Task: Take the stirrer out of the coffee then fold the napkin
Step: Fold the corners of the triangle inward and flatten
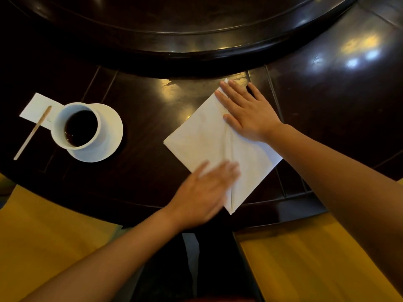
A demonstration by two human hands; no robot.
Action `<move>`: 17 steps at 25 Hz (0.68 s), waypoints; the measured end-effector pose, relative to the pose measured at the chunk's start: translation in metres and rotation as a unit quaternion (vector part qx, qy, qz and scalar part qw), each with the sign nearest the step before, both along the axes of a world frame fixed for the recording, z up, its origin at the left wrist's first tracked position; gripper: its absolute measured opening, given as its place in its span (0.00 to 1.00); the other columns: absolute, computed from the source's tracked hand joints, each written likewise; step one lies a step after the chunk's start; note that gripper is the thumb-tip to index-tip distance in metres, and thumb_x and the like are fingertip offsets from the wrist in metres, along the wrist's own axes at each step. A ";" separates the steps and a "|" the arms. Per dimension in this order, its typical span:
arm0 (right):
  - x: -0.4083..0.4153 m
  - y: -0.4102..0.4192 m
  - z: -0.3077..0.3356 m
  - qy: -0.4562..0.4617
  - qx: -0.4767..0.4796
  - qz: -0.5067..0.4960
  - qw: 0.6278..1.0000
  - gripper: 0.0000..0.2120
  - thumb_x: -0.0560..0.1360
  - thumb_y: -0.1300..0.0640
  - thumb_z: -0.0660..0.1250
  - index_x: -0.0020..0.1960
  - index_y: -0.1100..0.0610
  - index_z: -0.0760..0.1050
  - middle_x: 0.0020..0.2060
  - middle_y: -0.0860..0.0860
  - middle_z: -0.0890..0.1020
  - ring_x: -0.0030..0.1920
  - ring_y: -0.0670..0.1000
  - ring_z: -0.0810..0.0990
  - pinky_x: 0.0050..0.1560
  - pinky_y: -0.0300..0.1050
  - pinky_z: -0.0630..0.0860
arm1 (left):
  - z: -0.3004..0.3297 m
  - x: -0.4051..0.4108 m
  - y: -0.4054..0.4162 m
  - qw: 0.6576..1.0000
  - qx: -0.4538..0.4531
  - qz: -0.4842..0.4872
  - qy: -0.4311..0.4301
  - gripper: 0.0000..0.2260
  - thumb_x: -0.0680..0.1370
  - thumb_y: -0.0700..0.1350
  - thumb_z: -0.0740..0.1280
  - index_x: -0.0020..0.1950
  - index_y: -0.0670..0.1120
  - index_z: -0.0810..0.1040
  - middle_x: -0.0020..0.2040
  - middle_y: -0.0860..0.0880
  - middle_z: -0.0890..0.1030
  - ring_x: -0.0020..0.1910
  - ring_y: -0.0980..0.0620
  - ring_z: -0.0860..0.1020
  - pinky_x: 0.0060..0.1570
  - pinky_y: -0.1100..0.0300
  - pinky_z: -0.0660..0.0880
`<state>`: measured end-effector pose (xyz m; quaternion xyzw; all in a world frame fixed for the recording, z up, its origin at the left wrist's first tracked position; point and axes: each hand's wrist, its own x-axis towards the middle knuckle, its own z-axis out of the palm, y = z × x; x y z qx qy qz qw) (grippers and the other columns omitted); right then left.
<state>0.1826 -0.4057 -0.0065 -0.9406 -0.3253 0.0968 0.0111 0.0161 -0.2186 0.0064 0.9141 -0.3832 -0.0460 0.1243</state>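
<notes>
Our white napkin [205,136] lies on the dark table [141,101], right of centre, turned like a diamond, with a raised crease running from its far corner down to its near point. Our right hand [248,112] lies flat and spread wide on the napkin's far right part, fingers reaching toward the far corner, gripping nothing, only pinning the paper. Our left hand [207,192] is blurred with motion at the napkin's near left edge; it looks open and flat against the paper, though the blur keeps us from saying more about its fingers. To the left, well apart from the napkin, the white cup [76,125] of dark coffee stands on its saucer [109,136], and the wooden stirrer [32,132] lies outside the cup, just beside it on the left, its far end resting on a small white paper [36,107] and its near end on the bare table. So we judge the first step done and the folding in hand, with one fold apparently being pressed flat. The next move, as we read it, calls for keeping the right palm down as an anchor while the left smooths along the crease, so the layers do not slip before a further fold. Beyond the napkin rises the table's round raised centre [196,22]; yellow seats [43,236] flank us near.
</notes>
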 end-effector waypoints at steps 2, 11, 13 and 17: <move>0.000 0.000 0.001 0.002 0.005 0.001 1.000 0.28 0.78 0.41 0.38 0.76 0.51 0.41 0.76 0.52 0.46 0.74 0.50 0.39 0.74 0.54 0.40 | -0.005 0.017 -0.007 0.988 0.043 0.149 0.001 0.28 0.78 0.54 0.50 0.75 0.43 0.51 0.76 0.43 0.54 0.75 0.47 0.51 0.71 0.45 0.50; -0.003 0.002 0.001 -0.004 -0.001 -0.014 1.000 0.29 0.78 0.40 0.37 0.76 0.52 0.40 0.76 0.52 0.45 0.75 0.51 0.39 0.74 0.54 0.41 | -0.017 0.036 0.015 0.940 0.103 0.324 0.034 0.34 0.75 0.66 0.46 0.77 0.50 0.47 0.77 0.42 0.47 0.76 0.46 0.45 0.71 0.44 0.42; -0.003 0.002 0.002 -0.001 -0.003 -0.013 1.000 0.29 0.78 0.40 0.36 0.76 0.51 0.40 0.76 0.52 0.44 0.75 0.51 0.39 0.74 0.54 0.41 | -0.016 0.037 0.023 0.922 0.117 0.368 0.039 0.35 0.75 0.65 0.43 0.77 0.47 0.44 0.78 0.44 0.46 0.76 0.48 0.44 0.71 0.44 0.42; -0.003 0.001 0.002 0.002 -0.004 -0.009 1.000 0.30 0.78 0.40 0.36 0.75 0.51 0.39 0.76 0.52 0.44 0.75 0.51 0.39 0.74 0.55 0.42 | -0.015 0.024 0.033 0.911 0.109 0.393 0.059 0.36 0.76 0.64 0.42 0.76 0.43 0.42 0.78 0.44 0.46 0.76 0.49 0.43 0.71 0.46 0.43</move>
